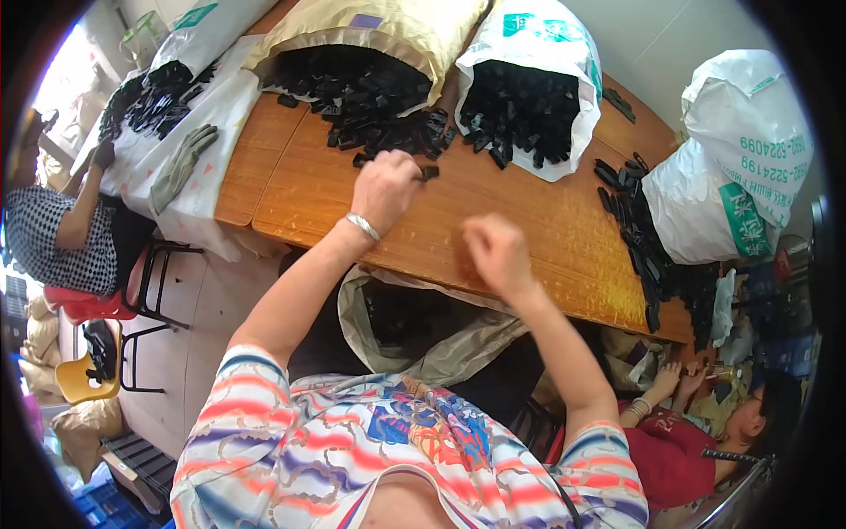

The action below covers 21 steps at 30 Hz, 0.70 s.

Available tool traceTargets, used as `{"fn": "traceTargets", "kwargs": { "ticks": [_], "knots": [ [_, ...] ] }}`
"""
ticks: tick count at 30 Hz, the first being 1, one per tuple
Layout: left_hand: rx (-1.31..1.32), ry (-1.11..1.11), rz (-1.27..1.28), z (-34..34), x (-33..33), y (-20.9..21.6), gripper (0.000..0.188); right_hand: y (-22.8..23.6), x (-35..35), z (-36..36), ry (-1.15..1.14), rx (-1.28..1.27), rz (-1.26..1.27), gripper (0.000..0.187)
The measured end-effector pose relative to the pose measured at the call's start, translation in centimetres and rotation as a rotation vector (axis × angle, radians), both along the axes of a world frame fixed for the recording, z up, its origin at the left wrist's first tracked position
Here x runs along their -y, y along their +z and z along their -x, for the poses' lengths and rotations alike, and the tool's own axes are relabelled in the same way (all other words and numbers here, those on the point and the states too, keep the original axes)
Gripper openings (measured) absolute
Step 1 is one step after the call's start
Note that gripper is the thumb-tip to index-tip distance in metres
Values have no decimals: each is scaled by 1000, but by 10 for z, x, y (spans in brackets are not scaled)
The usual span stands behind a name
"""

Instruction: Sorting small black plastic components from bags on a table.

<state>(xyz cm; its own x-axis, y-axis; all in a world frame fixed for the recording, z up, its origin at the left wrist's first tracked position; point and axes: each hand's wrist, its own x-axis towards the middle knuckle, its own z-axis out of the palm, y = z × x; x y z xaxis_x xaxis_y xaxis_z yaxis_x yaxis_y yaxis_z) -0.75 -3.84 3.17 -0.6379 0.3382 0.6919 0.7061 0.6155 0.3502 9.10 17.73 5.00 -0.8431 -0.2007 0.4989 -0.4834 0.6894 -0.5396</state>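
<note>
My left hand is closed over the wooden table, gripping a small black plastic piece that sticks out past its fingertips. Just beyond it lies a heap of similar black pieces, spilling from the mouth of a tan woven sack. Nearer the table's front edge, my right hand hovers with its fingers curled in; they are slightly blurred, and whatever they may hold is hidden. Below the edge, at my lap, a pale sack hangs with its mouth wide, its inside dark.
A white sack of black pieces lies at the back. More black pieces line the table's right end beside full white sacks. One person works at the left near a grey glove; another person sits at the right.
</note>
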Motion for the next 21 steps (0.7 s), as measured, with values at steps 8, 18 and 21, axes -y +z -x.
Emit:
{"fn": "traceTargets", "kwargs": {
  "ticks": [8, 18, 21],
  "knots": [
    [284, -172, 90, -44, -21, -13, 29, -16, -49, 127, -459, 114, -325, 27],
    [298, -112, 20, -40, -8, -17, 29, -14, -48, 104, -262, 668, 172, 23],
    [314, -109, 27, -41, -10, -15, 25, -25, -52, 90, -217, 130, -228, 25]
  ]
}}
